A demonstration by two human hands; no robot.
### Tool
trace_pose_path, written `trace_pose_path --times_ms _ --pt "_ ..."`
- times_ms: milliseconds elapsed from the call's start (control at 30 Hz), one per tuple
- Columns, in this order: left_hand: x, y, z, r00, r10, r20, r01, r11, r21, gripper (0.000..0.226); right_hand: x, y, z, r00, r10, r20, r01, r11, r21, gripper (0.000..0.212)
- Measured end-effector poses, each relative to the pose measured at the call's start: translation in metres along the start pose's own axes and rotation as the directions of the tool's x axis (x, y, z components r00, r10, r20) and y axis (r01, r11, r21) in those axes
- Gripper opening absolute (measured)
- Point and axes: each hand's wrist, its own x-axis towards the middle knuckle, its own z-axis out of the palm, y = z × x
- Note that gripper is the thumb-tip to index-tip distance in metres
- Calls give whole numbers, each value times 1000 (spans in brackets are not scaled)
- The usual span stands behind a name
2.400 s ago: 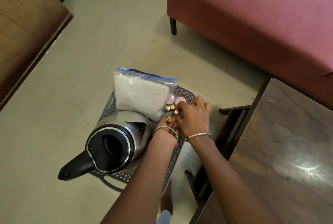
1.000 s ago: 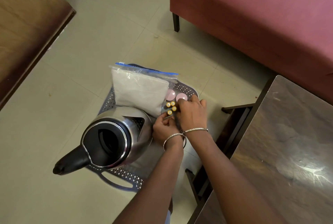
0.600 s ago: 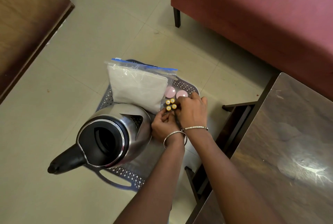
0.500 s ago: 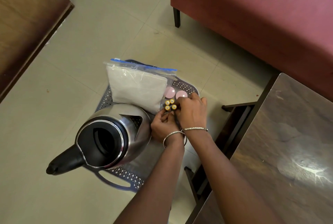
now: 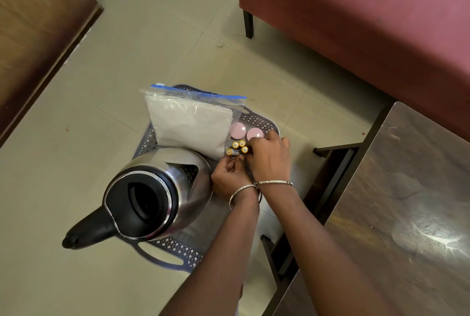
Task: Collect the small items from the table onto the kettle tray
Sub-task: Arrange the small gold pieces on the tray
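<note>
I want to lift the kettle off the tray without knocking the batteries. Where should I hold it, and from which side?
Take the kettle by its black handle, which juts out past the tray rim toward the lower left of the view. Come from that side: the zip bag and batteries sit on the opposite side, and the smooth round steel body likely gives a poorer grip.

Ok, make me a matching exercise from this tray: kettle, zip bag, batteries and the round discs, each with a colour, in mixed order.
Things:
1 kettle
2 zip bag
3 batteries
4 discs

Colours:
A pink
B gold ends
C shiny steel, black handle
D clear, blue seal strip

Pairs: 1-C, 2-D, 3-B, 4-A
</note>
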Motion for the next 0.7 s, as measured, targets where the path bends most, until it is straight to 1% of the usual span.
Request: trace_pose_path --times_ms 500,700 --pt "-3 -4 0 1000 15 11 -14 992 -126 31 0 0 -3 999 -15 28 15 1000 -6 8" --pt "-3 -5 0 1000 23 2 -23 995 -92 31 0 0 -3 999 -18 37 17 1000 12 6"
